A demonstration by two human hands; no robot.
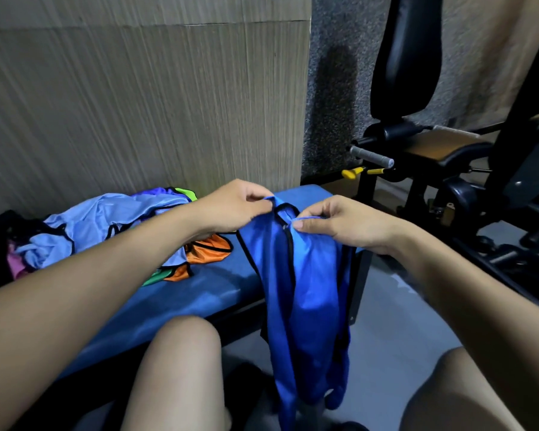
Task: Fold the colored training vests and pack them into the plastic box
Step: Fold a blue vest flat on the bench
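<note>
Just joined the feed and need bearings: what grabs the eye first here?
The blue vest hangs centre frame, its top pinched by the left hand and right hand. Left of it, a heap of colored vests lies on the blue bench.

Beige ribbed wall [137, 104] behind a blue padded bench [206, 293]; grey floor [395, 321]; black gym machine [448, 144] at right.

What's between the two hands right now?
In the head view, only the blue vest's black-trimmed neckline spans the gap between the left hand and right hand; each pinches a shoulder strap.
</note>
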